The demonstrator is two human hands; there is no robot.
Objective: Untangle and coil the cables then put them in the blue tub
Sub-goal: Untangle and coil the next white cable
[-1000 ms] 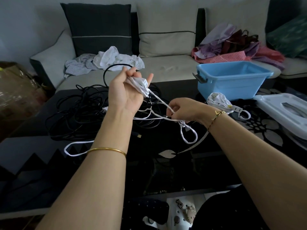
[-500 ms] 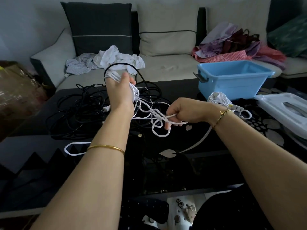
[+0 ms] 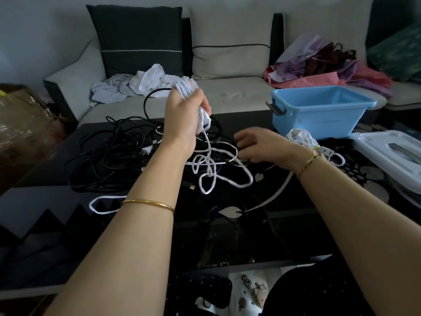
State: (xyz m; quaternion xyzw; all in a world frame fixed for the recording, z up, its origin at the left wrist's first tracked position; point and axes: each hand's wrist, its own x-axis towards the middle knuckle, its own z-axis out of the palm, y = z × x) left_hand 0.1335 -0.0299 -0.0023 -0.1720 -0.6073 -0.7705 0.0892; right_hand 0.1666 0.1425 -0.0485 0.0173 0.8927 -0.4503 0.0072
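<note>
Left of the blue tub (image 3: pixel 319 115), above the dark glass table (image 3: pixel 250 236), I see the left hand (image 3: pixel 184 117) raised and clenched round a wad of white cable (image 3: pixel 203 118). The cord is thin and white, wound in several turns over the fingers and bunched below the fist. From there it drops in loose, crossing loops that hang down to the tabletop, not yet a neat coil. One more white loop lies flat on the table under the left forearm, well away from the tub.

The right hand (image 3: pixel 257 144) is lower, between the left hand and the tub, with slack, spread fingers pointing away from the tub. It is motion-blurred and grips nothing I can make out. A white loop runs just by its fingertips, but I cannot tell if they touch. The hands are apart.

A second white bundle (image 3: pixel 300 137), already wound, sits on the table just in front of the tub. The black cable heap (image 3: pixel 109 156) sprawls on the table well to the tub's left. A white lid (image 3: pixel 391 153) lies just right of the tub.
</note>
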